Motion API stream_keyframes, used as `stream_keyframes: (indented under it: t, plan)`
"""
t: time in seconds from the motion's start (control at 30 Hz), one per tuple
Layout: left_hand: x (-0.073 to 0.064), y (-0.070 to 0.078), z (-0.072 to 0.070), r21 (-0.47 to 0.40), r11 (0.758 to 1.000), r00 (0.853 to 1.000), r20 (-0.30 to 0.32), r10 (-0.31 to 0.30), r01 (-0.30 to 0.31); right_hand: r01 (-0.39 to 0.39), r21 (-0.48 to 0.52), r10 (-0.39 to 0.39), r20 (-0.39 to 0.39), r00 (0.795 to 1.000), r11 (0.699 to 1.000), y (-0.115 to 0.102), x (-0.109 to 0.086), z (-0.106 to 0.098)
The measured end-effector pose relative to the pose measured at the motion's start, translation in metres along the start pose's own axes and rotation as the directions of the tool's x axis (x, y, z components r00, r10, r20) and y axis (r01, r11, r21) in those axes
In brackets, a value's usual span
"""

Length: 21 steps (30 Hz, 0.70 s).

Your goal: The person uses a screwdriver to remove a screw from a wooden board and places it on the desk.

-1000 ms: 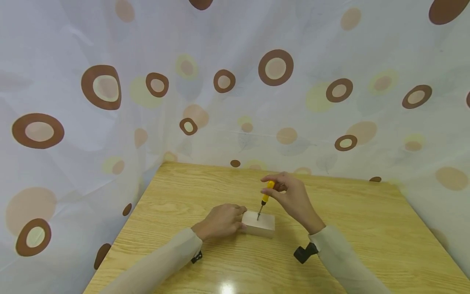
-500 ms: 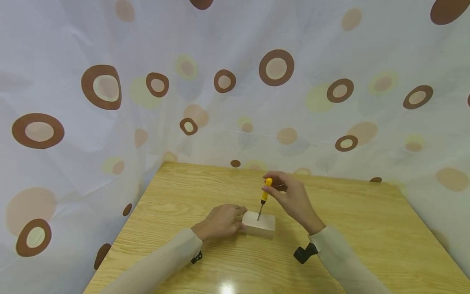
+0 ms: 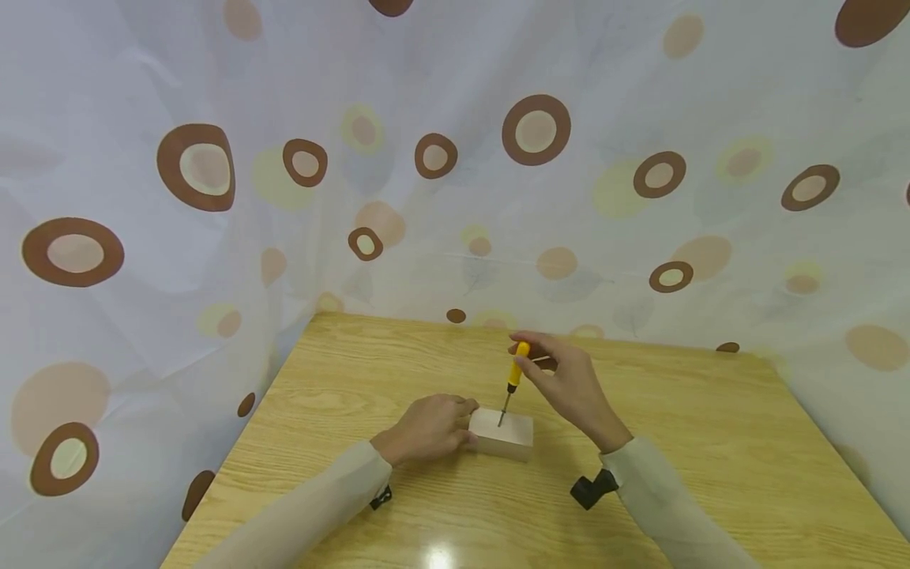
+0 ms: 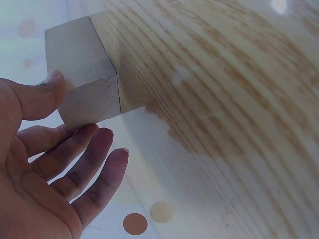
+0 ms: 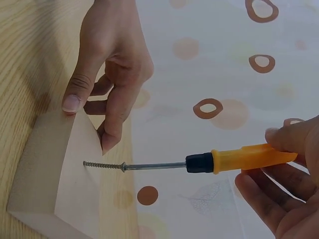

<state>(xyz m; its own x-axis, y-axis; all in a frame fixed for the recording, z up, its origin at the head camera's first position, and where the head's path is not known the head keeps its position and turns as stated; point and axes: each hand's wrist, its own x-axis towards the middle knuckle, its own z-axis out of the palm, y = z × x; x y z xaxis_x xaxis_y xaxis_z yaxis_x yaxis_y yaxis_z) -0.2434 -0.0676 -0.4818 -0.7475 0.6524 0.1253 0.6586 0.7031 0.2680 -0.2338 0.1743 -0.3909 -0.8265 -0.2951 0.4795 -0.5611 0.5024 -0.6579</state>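
Note:
My left hand (image 3: 430, 427) grips the left end of a pale wooden block (image 3: 506, 440), which lies flat on the table. In the left wrist view its thumb (image 4: 54, 87) presses one face of the block and the fingertips meet another. Above the block, my right hand (image 3: 569, 383) pinches the yellow handle of a screwdriver (image 5: 241, 158) between thumb and fingers. The shaft runs down to the head of a screw (image 5: 102, 165), whose tip is at the block's top face. Most of the screw's thread shows above the wood. Screw and screwdriver lean slightly, nearly in line.
The wood-grain table (image 3: 355, 363) stretches out around the block. A white sheet (image 3: 469, 197) with brown and beige circles stands behind it and at both sides. Black wrist gear (image 3: 593, 488) sits at the right cuff.
The right fingers have shifted around the screwdriver's handle, and its top has moved slightly. The left hand and the block look the same.

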Motion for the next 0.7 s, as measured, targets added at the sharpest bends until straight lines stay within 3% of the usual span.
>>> stream_keyframes:
  t: [0.33,0.5,0.7]
  plan:
    - [0.0003,-0.0014,0.0011,0.009,1.000,1.000,-0.001,-0.005,0.005,0.049,-0.046,-0.049,-0.004,0.999,0.998,0.0018,0.0006,-0.0008]
    - [-0.0001,-0.0010,-0.0003,0.005,1.000,1.000,-0.002,-0.001,0.001,0.008,-0.005,-0.008,0.044,0.999,1.000,0.0027,0.0012,-0.0005]
    - [0.0008,-0.0013,0.0010,0.014,1.000,1.000,-0.005,0.004,-0.004,-0.033,0.034,0.032,0.036,0.999,0.999,0.0033,-0.0008,0.0010]
